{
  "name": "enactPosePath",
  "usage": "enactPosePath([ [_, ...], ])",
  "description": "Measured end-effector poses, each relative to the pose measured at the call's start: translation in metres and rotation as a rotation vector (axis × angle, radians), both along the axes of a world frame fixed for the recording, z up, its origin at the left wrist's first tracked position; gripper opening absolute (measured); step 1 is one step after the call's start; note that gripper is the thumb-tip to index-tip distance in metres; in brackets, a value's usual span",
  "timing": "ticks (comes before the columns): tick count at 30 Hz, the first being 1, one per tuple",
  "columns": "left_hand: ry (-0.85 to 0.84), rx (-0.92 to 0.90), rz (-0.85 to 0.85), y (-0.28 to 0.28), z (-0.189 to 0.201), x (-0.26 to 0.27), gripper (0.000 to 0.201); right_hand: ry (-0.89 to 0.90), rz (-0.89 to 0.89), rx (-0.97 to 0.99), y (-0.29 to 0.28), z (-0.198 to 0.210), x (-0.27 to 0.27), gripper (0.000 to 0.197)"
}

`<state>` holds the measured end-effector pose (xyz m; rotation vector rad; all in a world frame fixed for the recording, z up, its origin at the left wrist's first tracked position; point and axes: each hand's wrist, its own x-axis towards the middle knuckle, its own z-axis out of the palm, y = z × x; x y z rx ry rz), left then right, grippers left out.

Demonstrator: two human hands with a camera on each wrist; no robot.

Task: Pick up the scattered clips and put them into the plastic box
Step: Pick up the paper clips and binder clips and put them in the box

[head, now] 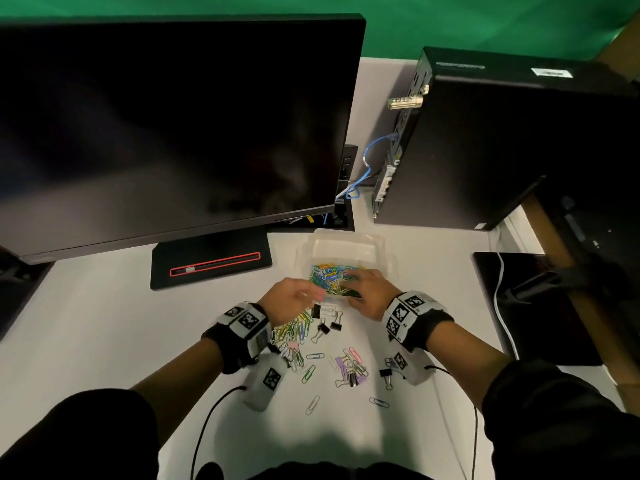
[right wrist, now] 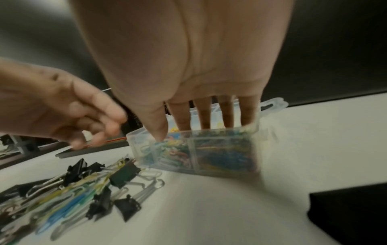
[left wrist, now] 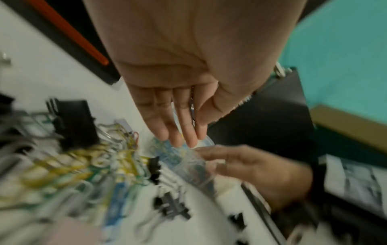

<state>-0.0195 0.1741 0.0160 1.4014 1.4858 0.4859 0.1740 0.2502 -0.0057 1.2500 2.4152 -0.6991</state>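
Roughly halfway: the clear plastic box (head: 347, 252) near the monitor already held plenty of colourful paper clips (head: 330, 276), but lots more clips (head: 313, 344) lay on the white tabletop (head: 104, 327). Right hand (head: 370, 293) spread loose over it, left hand (head: 289, 301) relaxed, holding nothing visible.

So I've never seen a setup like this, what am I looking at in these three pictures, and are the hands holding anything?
No machine here: a person wears three cameras, one on the head and one on each wrist. The head view looks down at a white desk with a dark monitor and a computer tower. Colored paper clips and black binder clips lie scattered on the desk. Behind them stands a clear plastic box, already partly filled with clips. The right hand reaches over the box, straight fingers inside and the thumb outside. The left hand, fingers straight, hovers beside it. Neither plainly holds anything, though blur hides detail.
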Motion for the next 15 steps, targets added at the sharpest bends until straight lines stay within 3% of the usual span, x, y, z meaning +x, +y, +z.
enactPosePath([
  [2,0.241,0.062,-0.184,-0.012,-0.003,0.000,0.032,-0.009,-0.031,0.015,-0.002,0.003,0.004,0.046],
  [4,0.376,0.098,-0.336,-0.024,-0.003,0.002,0.030,0.082,-0.082,0.024,-0.007,0.008,0.006,0.042],
  [8,0.437,0.099,-0.460,-0.044,-0.011,0.012,0.019,0.378,-0.157,0.105,-0.024,0.020,0.012,0.019],
  [10,0.488,0.105,-0.516,-0.053,-0.019,0.019,0.029,0.446,-0.156,0.070,-0.035,0.025,0.018,0.015],
  [15,0.484,0.138,-0.535,-0.066,-0.032,0.035,0.049,0.188,-0.024,-0.092,-0.060,0.020,0.034,0.025],
])
